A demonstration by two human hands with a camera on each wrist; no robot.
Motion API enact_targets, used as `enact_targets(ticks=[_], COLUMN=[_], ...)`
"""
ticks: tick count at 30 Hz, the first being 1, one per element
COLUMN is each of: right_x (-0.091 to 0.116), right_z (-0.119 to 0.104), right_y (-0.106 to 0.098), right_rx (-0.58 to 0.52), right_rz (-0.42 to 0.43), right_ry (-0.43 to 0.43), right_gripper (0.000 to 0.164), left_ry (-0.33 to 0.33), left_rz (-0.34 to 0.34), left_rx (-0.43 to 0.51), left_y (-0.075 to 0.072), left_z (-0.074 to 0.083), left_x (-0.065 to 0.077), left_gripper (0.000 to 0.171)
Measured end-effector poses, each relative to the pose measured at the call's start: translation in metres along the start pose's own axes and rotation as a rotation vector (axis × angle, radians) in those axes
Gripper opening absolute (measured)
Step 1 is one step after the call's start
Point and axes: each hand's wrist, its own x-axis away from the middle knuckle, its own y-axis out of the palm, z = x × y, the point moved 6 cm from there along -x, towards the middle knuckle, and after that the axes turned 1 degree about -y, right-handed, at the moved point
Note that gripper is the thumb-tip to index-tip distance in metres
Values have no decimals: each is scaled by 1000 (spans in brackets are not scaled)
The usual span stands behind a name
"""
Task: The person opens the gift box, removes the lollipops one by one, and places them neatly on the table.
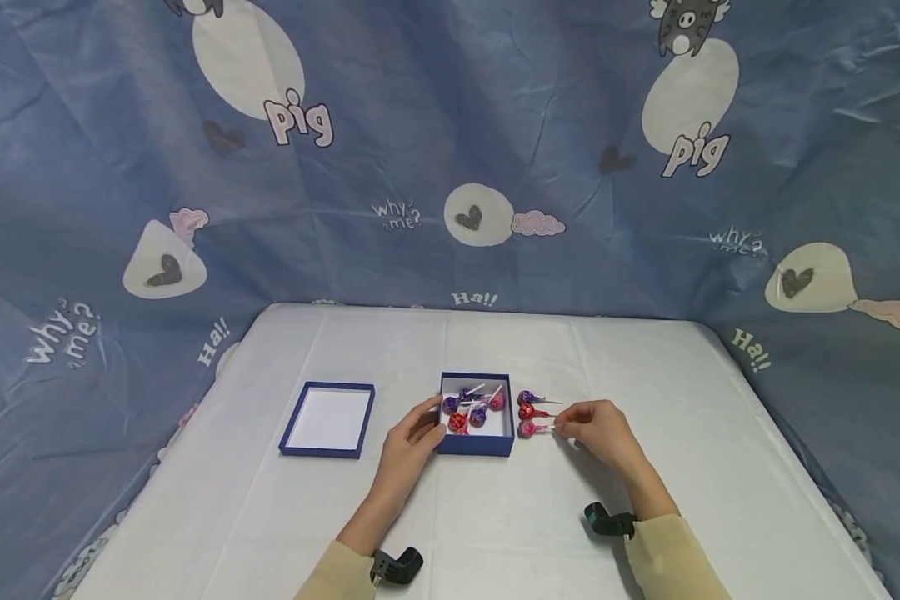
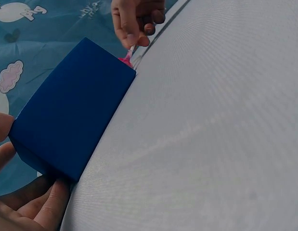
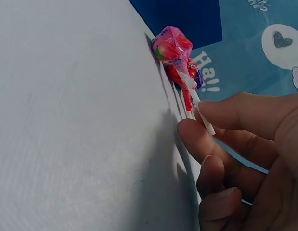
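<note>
A blue box [image 1: 474, 446] with a white inside stands at the middle of the table, several wrapped lollipops [image 1: 457, 422] lying in it. My left hand [image 1: 408, 442] grips its left side, the thumb near the front corner and other fingers along the side wall. Just right of the box, three lollipops form a column, sticks pointing right: a purple one [image 1: 526, 397] farthest, a red one [image 1: 528, 412] in the middle, a pink one [image 1: 526, 428] nearest. Between thumb and index finger, my right hand [image 1: 600, 429] pinches the pink lollipop's white stick [image 3: 203, 118].
To the left of the box lies a square blue-rimmed lid [image 1: 326, 421], its white inside facing up. A white cloth [image 1: 495, 517] covers the table. Behind it hangs a blue printed curtain [image 1: 390, 167].
</note>
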Motion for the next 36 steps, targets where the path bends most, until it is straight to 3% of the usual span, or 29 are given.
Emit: enact_targets(ticks=[30,36], right_x=[0,-1], right_z=[12,15], right_y=[5,4], right_rx=[77,70], right_rz=[-12,1], right_ry=[-62,-59], right_gripper=[8,9], left_ry=[-16,-13], left_rz=[6,-13], left_rx=[-7,-9], left_y=[-2,1], left_z=[-2,12], left_x=[4,6], left_gripper=[47,48])
